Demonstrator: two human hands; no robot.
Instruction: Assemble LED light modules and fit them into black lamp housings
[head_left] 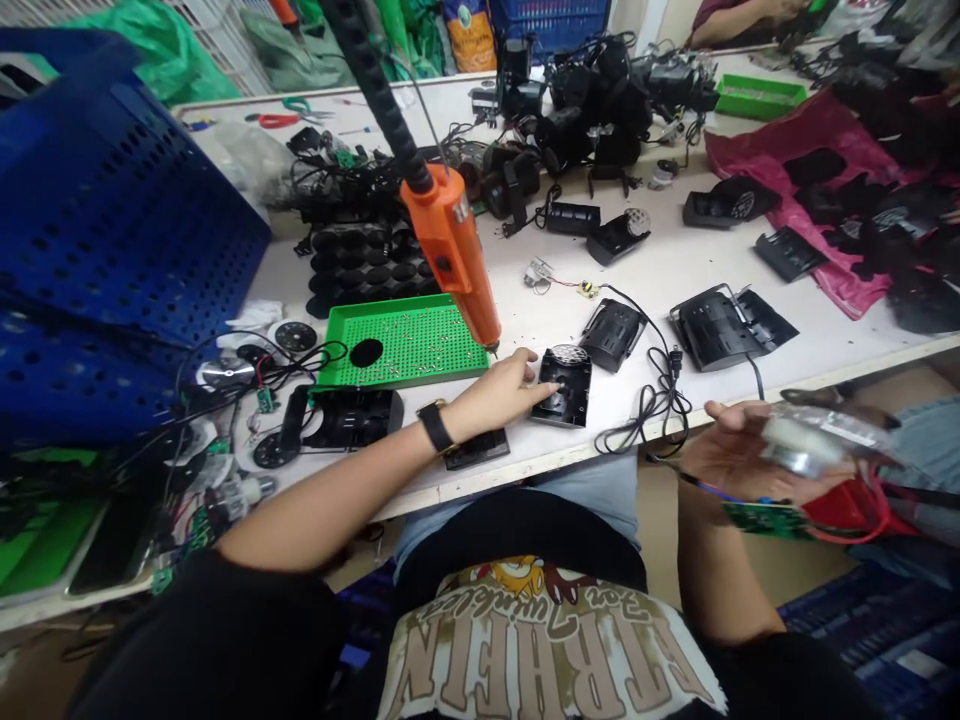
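My left hand (504, 388), with a black watch on the wrist, reaches across the white table (675, 270) and its fingertips rest on a small black plastic housing (564, 384); the fingers are stretched out. An orange electric screwdriver (452, 250) hangs on a black cable just above that hand. My right hand (739, 455) is off the table edge at the right, curled round a blurred silver-grey part (806, 440) with red wires and a green circuit board (765, 518) dangling under it.
A green tray (427, 345) with small screws lies left of the housing. A blue perforated crate (112, 230) stands at the left. Black housings, cables and lamp parts (724, 325) cover the table. A pink bag (817, 200) lies far right. Another person's arm (739, 20) shows at the top.
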